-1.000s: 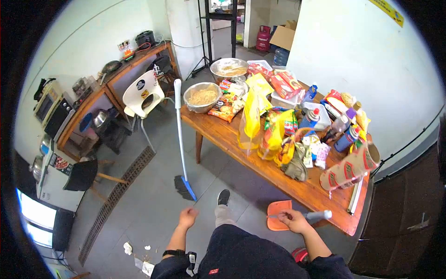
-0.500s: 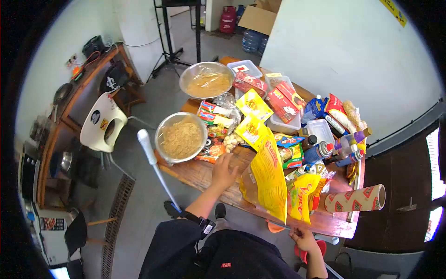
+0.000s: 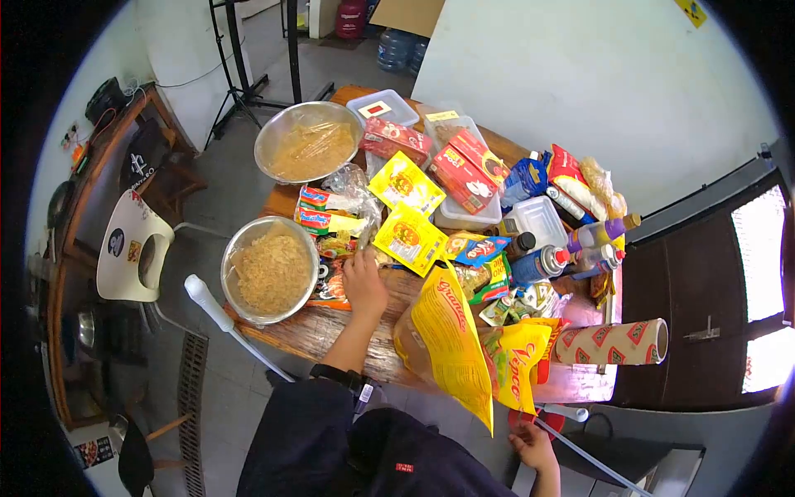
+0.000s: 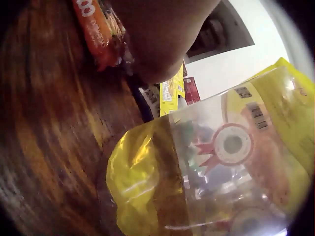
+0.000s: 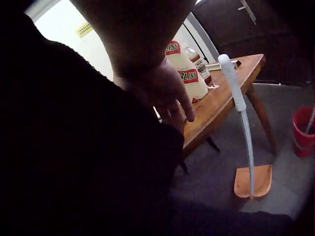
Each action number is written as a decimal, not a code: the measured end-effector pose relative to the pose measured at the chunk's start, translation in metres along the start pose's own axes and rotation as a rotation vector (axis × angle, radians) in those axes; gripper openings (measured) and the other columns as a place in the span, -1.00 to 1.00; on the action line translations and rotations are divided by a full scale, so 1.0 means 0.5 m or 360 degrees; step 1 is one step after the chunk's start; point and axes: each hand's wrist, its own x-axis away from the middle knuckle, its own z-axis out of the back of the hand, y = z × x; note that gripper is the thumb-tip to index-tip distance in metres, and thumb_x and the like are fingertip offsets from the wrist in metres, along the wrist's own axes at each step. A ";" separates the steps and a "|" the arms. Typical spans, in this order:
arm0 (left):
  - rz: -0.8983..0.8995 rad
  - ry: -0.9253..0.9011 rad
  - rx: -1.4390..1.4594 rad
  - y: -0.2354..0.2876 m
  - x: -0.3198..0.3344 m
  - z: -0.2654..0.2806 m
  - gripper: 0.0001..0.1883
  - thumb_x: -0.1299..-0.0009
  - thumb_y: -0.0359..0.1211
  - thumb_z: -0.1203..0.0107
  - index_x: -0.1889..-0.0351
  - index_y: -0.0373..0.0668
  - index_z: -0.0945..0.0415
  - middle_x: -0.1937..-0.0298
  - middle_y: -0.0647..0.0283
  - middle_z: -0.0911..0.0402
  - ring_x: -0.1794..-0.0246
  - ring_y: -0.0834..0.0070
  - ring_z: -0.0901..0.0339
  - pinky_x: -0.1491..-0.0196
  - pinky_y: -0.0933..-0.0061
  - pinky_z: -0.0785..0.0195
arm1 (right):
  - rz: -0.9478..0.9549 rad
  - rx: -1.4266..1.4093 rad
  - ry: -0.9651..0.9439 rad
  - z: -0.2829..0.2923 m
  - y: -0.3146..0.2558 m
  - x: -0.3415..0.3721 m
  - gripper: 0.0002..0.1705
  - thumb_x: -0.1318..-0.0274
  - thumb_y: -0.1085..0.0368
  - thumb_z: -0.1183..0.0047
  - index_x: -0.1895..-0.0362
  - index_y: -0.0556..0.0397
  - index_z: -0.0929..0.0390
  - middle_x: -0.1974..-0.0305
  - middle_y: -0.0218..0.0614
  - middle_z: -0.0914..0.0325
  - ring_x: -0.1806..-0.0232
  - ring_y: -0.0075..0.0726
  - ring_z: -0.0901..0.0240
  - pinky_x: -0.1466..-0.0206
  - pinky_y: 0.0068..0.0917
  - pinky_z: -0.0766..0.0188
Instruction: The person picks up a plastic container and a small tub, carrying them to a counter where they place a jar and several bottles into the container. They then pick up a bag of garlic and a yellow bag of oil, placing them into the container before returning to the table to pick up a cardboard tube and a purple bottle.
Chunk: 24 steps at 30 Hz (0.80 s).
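My left hand (image 3: 365, 286) reaches over the table, its fingertips among an orange packet (image 3: 334, 286), red-and-white packets (image 3: 319, 199) and a yellow packet (image 3: 407, 238). The fingertips are partly hidden among these. In the left wrist view the hand is a dark blur beside the orange packet (image 4: 96, 37), and a large yellow bag with a clear panel (image 4: 231, 147) fills the right side. My right hand (image 3: 534, 445) hangs loose below the table edge near a yellow bag (image 3: 523, 360), holding nothing. In the right wrist view its fingers (image 5: 187, 108) point down beside the table.
Two metal bowls of tan food, one (image 3: 269, 269) in front and one (image 3: 310, 141) behind, stand at the table's left. A broom handle (image 3: 207, 302) leans beside it. An orange dustpan (image 5: 253, 182) and red bucket (image 5: 302, 130) stand on the floor. A cardboard roll (image 3: 613, 342) lies at the right.
My left hand has risen from beside my body to over the table and gone farther in among the packets. The view has moved closer to the table. The right hand stays low.
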 end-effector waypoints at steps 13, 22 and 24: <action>0.0302 0.0302 0.1600 -0.003 0.107 0.056 -0.62 -0.12 -0.61 0.09 0.05 -0.29 -0.24 0.10 0.15 -0.37 0.14 0.41 -0.37 0.13 0.48 -0.29 | 0.0161 0.0005 0.0083 -0.002 0.086 0.042 -0.57 0.22 0.31 -0.12 0.17 0.16 -0.38 0.33 -0.17 -0.47 0.40 -0.27 -0.44 0.31 -0.45 -0.36; 0.0450 0.0138 0.2908 0.062 0.310 0.278 -0.62 -0.05 -0.58 0.19 0.10 -0.25 -0.27 0.15 0.17 -0.41 0.17 0.39 -0.40 0.15 0.42 -0.30 | 0.0279 -0.0143 0.0243 -0.010 0.327 0.149 -0.56 0.25 0.33 -0.13 0.17 0.18 -0.39 0.35 -0.16 -0.47 0.39 -0.29 -0.43 0.30 -0.45 -0.36; 0.0234 -0.0119 0.3212 0.061 0.364 0.310 -0.60 -0.03 -0.52 0.21 0.09 -0.25 -0.27 0.16 0.15 -0.41 0.19 0.36 -0.40 0.18 0.36 -0.30 | 0.0231 -0.0180 0.0219 0.000 0.358 0.198 -0.55 0.26 0.34 -0.13 0.16 0.18 -0.38 0.36 -0.16 -0.47 0.40 -0.30 -0.42 0.31 -0.45 -0.36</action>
